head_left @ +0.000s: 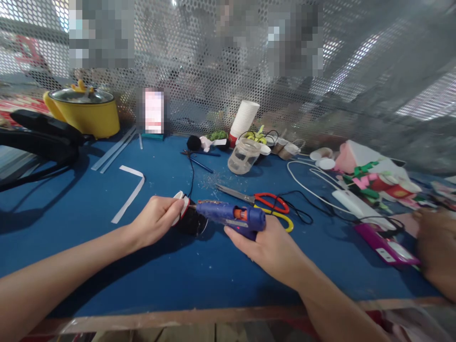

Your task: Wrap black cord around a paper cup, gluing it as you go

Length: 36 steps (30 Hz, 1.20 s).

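Observation:
My right hand point(261, 242) is closed around the handle of a blue glue gun point(228, 214). The gun's nozzle points left and meets the rim of a small cup-shaped piece point(192, 221), dark over most of its side with a white and red edge. My left hand point(162, 216) pinches that rim between thumb and fingers, keeping the piece tilted above the table. Black yarn point(192, 175) runs from the piece up to a black yarn ball point(194, 143). Scissors point(263, 199) with red and yellow handles lie just behind the glue gun.
A clear plastic jar point(244, 156) and stacked paper cups point(244, 121) stand at the back. At left are a yellow pot point(87, 114) and a bent white strip point(133, 187). A purple power strip point(386, 244) with cables lies right, near another person's hand point(436, 247).

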Motion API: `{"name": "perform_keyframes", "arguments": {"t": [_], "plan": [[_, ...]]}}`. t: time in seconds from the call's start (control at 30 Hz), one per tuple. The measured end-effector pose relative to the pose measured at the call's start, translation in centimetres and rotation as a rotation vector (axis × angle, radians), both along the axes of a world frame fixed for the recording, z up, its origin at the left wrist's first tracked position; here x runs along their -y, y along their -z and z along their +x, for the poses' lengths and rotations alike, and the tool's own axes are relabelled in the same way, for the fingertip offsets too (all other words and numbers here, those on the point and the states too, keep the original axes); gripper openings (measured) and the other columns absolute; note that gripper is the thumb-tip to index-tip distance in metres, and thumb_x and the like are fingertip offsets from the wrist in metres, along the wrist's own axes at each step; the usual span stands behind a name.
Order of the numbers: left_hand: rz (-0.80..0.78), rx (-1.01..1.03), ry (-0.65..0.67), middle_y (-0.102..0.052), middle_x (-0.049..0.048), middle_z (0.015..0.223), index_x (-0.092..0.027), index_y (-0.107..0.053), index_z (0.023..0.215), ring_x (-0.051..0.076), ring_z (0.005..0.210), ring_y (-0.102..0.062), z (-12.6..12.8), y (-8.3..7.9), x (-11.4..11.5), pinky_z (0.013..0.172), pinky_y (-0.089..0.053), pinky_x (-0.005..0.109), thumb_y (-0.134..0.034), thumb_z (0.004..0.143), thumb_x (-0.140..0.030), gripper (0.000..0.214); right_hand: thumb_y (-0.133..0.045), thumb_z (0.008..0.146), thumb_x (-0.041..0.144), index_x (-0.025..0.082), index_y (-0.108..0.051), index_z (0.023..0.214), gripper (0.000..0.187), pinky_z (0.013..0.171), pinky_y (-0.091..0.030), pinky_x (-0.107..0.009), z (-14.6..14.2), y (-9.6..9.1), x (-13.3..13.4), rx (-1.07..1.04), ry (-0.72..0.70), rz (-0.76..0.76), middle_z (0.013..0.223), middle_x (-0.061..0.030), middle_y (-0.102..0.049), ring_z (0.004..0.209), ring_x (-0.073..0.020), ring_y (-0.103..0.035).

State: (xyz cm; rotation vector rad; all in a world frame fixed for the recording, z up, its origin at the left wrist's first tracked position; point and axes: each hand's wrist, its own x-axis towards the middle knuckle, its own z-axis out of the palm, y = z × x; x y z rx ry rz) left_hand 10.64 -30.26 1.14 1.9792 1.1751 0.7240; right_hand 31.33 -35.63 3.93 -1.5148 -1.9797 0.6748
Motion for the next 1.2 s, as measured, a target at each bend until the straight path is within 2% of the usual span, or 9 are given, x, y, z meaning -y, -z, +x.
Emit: {"name": "perform_keyframes", "arguments": {"t": [0.23, 0.4, 0.7, 1.0, 1.2], "plan": [[0.053, -0.011, 0.033, -0.031, -0.0052, 0.046, -0.016, -0.033, 0.049, 0.006, 0.044, -0.026, -0.1, 0.1, 0.0, 0.042, -0.024, 0.02, -0.027, 0.084, -0.033, 0.039, -0.051, 0.073, 0.026, 0.017, -0.055, 0.068, 0.012, 0.049, -0.043, -0.022, -0.1, 0.2, 0.4, -0.023, -0.018, -0.03, 0.058, -0.0002, -0.058, 0.052, -0.0137, -0.053], [0.06, -0.02, 0.027, -0.03, -0.0053, 0.045, -0.016, -0.033, 0.049, 0.006, 0.044, -0.026, 0.0, 0.1, 0.0, 0.042, -0.024, 0.02, -0.027, 0.084, -0.032, 0.039, -0.05, 0.073, 0.027, 0.017, -0.054, 0.068, 0.012, 0.051, -0.043, -0.023, 0.0, 0.3, 0.2, -0.001, 0.003, 0.002, 0.059, -0.0006, -0.058, 0.052, -0.0135, -0.052], [0.047, -0.02, 0.031, -0.034, -0.0049, 0.045, -0.015, -0.037, 0.049, 0.006, 0.043, -0.028, 0.0, -0.2, 0.1, 0.043, -0.025, 0.02, -0.026, 0.084, -0.032, 0.04, -0.05, 0.073, 0.026, 0.019, -0.048, 0.063, 0.012, 0.042, -0.037, -0.018, -0.2, 0.6, 0.7, 0.027, -0.009, -0.014, 0.051, 0.0041, -0.046, 0.045, -0.0088, -0.04], [0.031, -0.005, 0.031, -0.027, -0.0061, 0.045, -0.017, -0.028, 0.049, 0.006, 0.044, -0.023, 0.1, -0.2, 0.2, 0.041, -0.021, 0.02, -0.027, 0.084, -0.032, 0.038, -0.051, 0.073, 0.021, 0.019, -0.043, 0.061, 0.015, 0.044, -0.034, -0.017, -0.3, 1.2, 1.0, 0.038, -0.059, 0.005, 0.053, 0.0057, -0.044, 0.047, -0.0073, -0.038], [0.057, -0.006, 0.043, -0.029, -0.0058, 0.045, -0.017, -0.031, 0.048, 0.006, 0.043, -0.024, 0.1, -0.2, 0.1, 0.041, -0.022, 0.02, -0.027, 0.084, -0.03, 0.038, -0.051, 0.072, 0.024, 0.018, -0.048, 0.063, 0.011, 0.046, -0.038, -0.019, -0.2, 0.7, 0.9, 0.014, -0.029, -0.024, 0.055, 0.0037, -0.049, 0.048, -0.0088, -0.043]]}}
